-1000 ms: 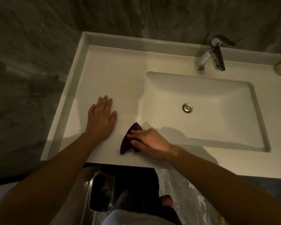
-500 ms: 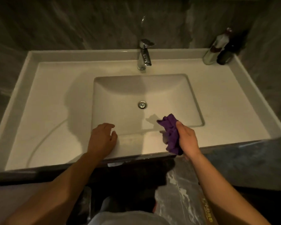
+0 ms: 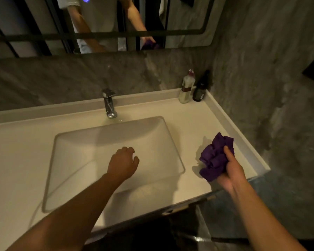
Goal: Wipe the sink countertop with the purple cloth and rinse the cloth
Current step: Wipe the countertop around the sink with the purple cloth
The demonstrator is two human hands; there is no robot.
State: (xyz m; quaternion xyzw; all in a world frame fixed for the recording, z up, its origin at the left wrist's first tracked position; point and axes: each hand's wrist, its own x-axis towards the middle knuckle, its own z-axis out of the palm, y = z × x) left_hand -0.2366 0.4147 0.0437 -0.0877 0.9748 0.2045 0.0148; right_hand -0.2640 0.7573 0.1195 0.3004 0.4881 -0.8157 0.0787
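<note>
My right hand [image 3: 230, 172] grips the bunched purple cloth [image 3: 215, 157] just above the white countertop [image 3: 194, 127], to the right of the sink basin [image 3: 80, 151]. Whether the cloth touches the surface I cannot tell. My left hand [image 3: 123, 164] hovers over the basin with its fingers loosely curled and nothing in it. The chrome faucet [image 3: 109, 104] stands behind the basin; no water runs from it.
A pale bottle [image 3: 186, 87] and a dark bottle [image 3: 200, 87] stand in the back right corner of the countertop. A raised rim [image 3: 239, 131] borders the right side against the grey wall. A mirror [image 3: 98, 24] hangs above.
My right hand has carried the cloth from the front left of the countertop, past the basin's front, to the right side. My left hand has lifted off the counter and moved over the basin.
</note>
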